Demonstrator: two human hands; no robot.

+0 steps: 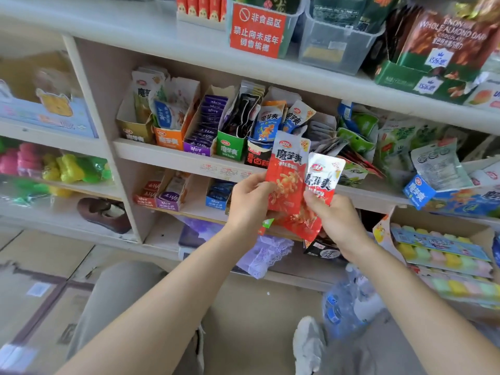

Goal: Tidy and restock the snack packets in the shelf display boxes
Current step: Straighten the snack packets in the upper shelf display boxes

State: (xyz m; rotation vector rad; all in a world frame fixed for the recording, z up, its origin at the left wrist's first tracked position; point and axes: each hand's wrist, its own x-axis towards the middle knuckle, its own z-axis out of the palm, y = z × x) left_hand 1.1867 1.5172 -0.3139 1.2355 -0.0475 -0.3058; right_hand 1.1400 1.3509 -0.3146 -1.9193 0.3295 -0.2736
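My left hand grips a red snack packet by its lower left edge, held upright in front of the middle shelf. My right hand pinches a silver and red packet just to the right of it, with more crumpled red packets bunched below between both hands. Behind them stands a row of open display boxes: yellow, orange, purple, green and a dark one. Loose green packets lie heaped to the right.
A blue display box lies tipped at the right of the shelf. The lower shelf holds small red, purple and blue boxes. An orange sign and clear bins stand on the top shelf. Water bottles sit on the floor.
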